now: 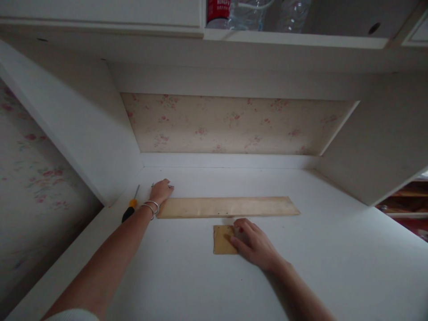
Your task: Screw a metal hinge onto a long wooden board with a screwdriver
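Observation:
A long, pale wooden board lies flat on the white desktop, with two small dark marks near the middle of its front edge. At its left end is my left hand, fingers closed around something small and thin that I cannot make out. Bracelets circle that wrist. In front of the board lies a small square brown piece with small dark marks along its top edge. My right hand rests at its right side, fingers curled and apart from the thumb, which touches the piece. Left of my left forearm lies a screwdriver with a yellow and black handle.
White side panels flank the desktop. Overhead runs a cabinet shelf with clear plastic bottles and a red-labelled one. Floral wallpaper shows behind.

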### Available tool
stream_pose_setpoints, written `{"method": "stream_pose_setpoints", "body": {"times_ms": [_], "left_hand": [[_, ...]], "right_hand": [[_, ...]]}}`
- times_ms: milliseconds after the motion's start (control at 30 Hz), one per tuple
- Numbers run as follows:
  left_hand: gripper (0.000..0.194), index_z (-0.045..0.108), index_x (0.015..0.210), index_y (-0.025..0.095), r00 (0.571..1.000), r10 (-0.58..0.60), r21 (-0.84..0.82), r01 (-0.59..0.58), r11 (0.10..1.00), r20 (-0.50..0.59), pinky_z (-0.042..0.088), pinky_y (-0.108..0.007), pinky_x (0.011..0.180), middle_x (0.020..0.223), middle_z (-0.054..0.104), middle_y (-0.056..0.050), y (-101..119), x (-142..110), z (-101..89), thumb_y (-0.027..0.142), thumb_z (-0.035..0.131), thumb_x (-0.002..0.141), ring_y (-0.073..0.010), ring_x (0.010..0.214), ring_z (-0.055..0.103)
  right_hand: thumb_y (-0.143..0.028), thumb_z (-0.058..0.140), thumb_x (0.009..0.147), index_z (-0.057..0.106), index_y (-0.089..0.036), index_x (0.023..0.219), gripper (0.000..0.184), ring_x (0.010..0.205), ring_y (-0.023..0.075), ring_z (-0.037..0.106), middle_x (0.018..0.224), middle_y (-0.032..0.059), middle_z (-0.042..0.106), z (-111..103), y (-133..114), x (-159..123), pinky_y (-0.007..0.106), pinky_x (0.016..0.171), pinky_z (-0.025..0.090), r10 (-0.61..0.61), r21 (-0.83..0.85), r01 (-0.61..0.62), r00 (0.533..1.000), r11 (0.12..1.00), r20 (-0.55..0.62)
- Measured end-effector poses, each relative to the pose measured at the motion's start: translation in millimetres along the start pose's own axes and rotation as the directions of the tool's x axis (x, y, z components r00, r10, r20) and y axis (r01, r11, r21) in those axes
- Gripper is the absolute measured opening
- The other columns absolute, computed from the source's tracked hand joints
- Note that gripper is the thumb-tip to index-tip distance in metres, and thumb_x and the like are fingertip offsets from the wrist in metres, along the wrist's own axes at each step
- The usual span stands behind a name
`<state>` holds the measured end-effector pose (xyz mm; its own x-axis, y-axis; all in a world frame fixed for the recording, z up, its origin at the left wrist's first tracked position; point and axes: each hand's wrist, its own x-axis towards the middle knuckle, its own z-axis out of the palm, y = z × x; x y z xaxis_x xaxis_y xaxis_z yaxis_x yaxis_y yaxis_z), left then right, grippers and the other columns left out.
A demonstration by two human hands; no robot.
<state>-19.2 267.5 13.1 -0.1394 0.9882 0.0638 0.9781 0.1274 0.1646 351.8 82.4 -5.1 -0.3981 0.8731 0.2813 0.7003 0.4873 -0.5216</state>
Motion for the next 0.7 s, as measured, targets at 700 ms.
{"method": "stream_pose_setpoints", "body": {"times_ms": [700], "left_hand": [[0.056,0.058,0.127,0.015,0.997,-0.068,-0.075,0.072,0.995,0.045,0.049,-0.028,0.086,0.121,0.062,-0.015,6.7,13.2,1.8,0.026,0.066,0.072,-0.0251,0.108,0.063]], "right_hand": [[-0.042,0.052,0.094,0.049,-0.025,0.109,0.023,0.097,0.0216,0.057,0.106,0.007,0.06,-2.3,-2.5,0.4,0.038,0.086,0.047,-0.006,0.022,0.006,1.0,1.0,0.004]]}}
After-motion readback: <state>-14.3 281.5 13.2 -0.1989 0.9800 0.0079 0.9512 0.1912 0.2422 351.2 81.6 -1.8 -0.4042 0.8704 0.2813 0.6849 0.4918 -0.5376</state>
